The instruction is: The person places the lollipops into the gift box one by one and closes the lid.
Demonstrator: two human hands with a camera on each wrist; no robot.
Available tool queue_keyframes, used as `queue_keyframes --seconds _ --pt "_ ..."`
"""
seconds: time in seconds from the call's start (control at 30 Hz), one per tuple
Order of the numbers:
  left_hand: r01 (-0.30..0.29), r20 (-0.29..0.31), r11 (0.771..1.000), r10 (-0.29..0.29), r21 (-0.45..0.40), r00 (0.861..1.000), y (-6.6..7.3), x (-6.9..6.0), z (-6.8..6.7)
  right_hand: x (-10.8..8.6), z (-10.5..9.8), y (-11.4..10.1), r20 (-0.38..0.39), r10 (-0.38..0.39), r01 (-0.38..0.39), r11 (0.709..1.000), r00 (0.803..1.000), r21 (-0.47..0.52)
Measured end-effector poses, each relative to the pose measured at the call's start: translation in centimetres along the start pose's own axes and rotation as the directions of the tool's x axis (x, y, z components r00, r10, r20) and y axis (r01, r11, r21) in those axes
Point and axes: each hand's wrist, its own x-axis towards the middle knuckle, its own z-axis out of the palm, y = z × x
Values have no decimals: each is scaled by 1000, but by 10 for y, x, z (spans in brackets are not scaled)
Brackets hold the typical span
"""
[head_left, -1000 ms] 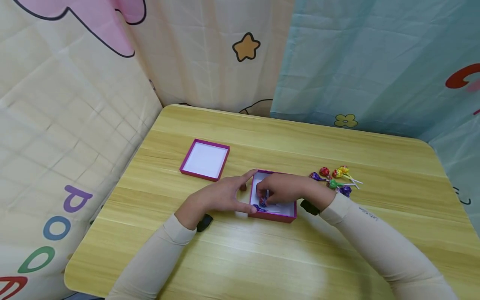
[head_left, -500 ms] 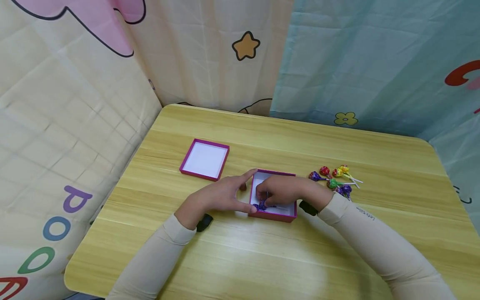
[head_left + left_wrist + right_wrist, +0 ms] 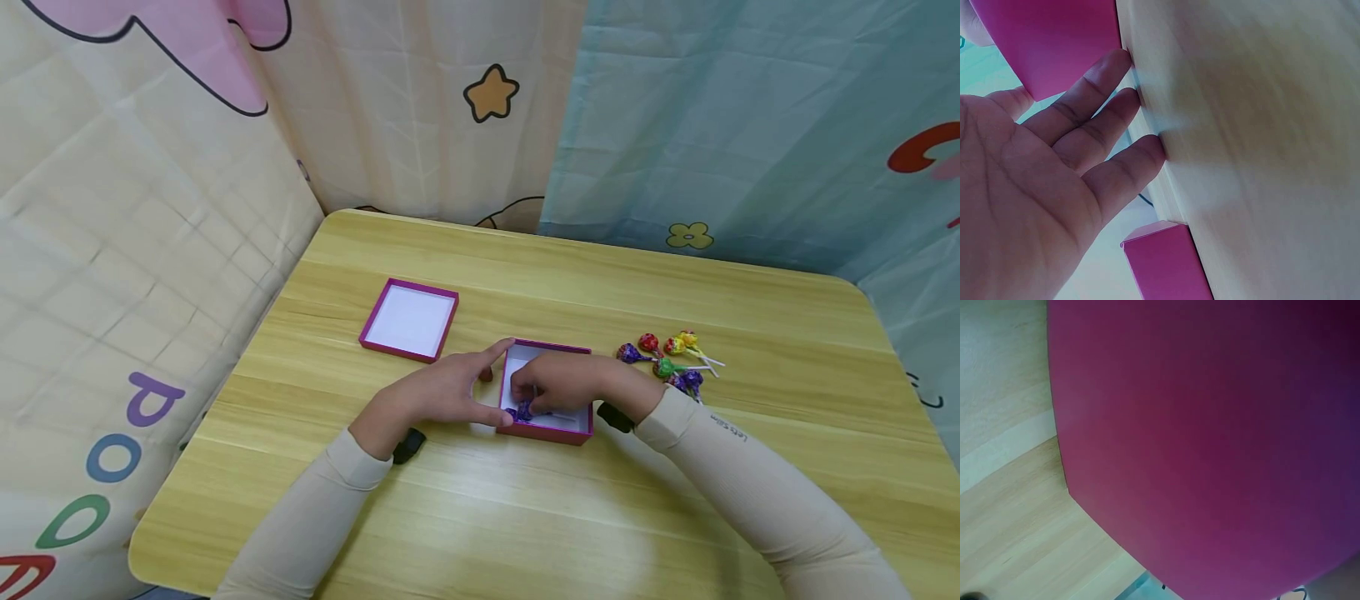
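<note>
Possibly the right hand, pinching a purple lollipop below frame centre, could nudge the box if the left hand, fingers spread, braces loosely.

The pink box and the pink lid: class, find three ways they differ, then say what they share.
Depth: the box has taller walls than the lid.
Place: the lid lies farther left and farther back than the box.
Inside: the right hand and purple-wrapped lollipops hide part of the box's floor, while the lid's floor shows in full.
Shared: both have pink walls and a white inside, and both open upward.
</note>
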Motion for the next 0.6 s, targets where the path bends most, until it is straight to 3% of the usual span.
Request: queue_keyframes --seconds 0.6 --pt "-9 -7 1000 9 10 1000 0 0 1 0 1 0 -9 -22 22 1000 1000 10"
